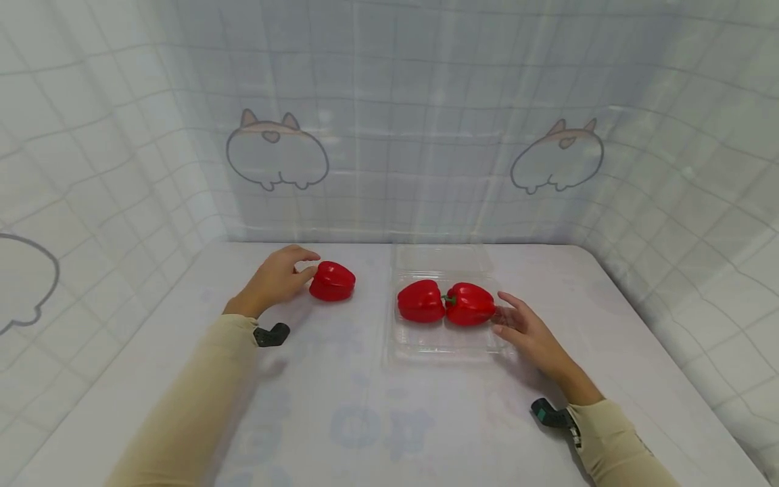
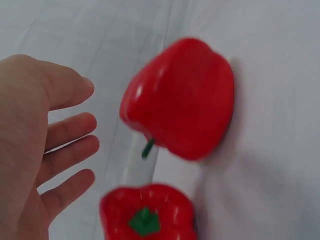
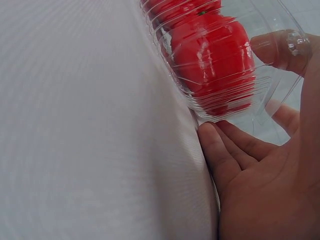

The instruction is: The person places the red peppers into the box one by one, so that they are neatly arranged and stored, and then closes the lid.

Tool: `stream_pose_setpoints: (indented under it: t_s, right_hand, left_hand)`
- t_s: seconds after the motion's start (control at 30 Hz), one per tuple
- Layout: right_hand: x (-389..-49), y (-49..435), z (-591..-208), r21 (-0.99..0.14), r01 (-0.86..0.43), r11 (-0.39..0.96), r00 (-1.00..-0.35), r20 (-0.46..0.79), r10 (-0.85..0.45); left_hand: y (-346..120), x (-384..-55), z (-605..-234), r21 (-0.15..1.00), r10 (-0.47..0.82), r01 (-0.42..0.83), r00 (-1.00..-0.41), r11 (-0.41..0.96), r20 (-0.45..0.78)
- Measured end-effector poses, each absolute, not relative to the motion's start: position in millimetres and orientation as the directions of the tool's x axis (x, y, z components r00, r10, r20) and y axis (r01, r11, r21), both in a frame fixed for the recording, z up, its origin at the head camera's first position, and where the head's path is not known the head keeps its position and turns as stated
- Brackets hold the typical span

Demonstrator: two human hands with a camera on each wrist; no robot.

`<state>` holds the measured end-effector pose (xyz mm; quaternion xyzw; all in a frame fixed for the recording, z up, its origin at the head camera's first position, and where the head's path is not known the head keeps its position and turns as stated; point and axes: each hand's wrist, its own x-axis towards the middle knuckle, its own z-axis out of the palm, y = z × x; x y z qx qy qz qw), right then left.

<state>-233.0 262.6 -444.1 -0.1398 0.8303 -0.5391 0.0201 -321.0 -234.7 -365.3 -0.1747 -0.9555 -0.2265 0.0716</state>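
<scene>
A red bell pepper [image 1: 333, 282] lies on the white table at the left. My left hand [image 1: 280, 277] is just to its left, fingers loosely bent; in the left wrist view a gap separates the fingers from the pepper [image 2: 180, 100]. A second green-stemmed pepper [image 2: 150, 215] shows below it there; I cannot tell which one it is in the head view. Two red peppers [image 1: 421, 302] lie end to end in a clear plastic container [image 1: 447, 343]. At its right end, my right hand [image 1: 532, 338] holds the wall, thumb high and fingers low near the table.
The container's clear lid [image 1: 441, 258] is folded back towards the rear wall. Sheets with a grid and cartoon animals [image 1: 276, 154] hang around the table [image 1: 304, 406] on its back and sides. Small dark cameras [image 1: 272, 335] are worn at both wrists.
</scene>
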Motion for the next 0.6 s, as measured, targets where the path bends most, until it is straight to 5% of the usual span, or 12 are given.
stream_pose_setpoints:
  t_s: [0.6]
  right_hand:
    - [-233.8,262.7,-444.8,-0.899,-0.221,0.378,-0.959,0.13,-0.252]
  left_hand:
    - [-282.7,-326.4,-378.0,0.458,0.24,0.286,-0.958,0.841,0.158]
